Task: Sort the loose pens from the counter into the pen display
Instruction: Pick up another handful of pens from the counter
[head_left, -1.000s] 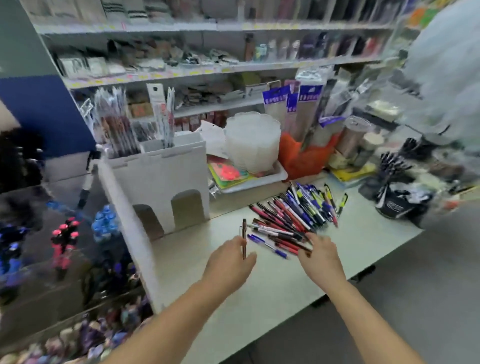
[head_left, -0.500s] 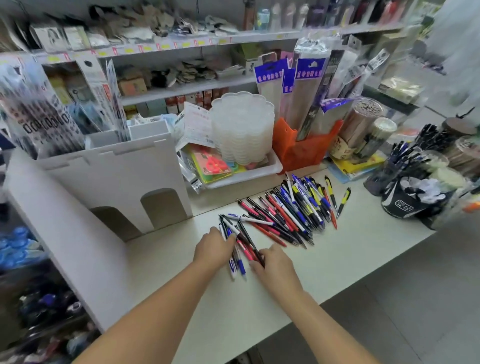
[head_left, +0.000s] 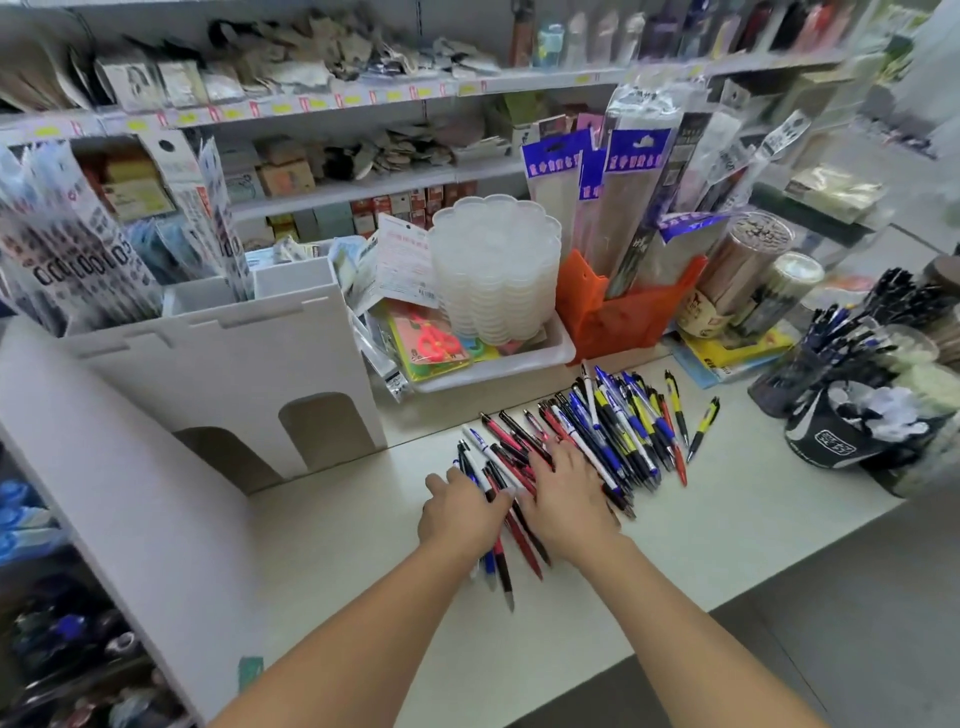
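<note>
Stocked white shelves (head_left: 363, 101) behind, pale counter (head_left: 363, 545), grey floor (head_left: 857, 597), even light

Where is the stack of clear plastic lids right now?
In the head view, the stack of clear lids stands in the white tray at the counter's back, left of the orange holder.

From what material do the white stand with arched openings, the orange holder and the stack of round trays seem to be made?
White stand: likely matte foam board or cardboard; flat sheets joined by slotted tabs, with brownish cut arches. Orange holder: apparently smooth, slightly glossy plastic. Stack of round trays: translucent plastic, judging by the milky, see-through scalloped rims.
</note>
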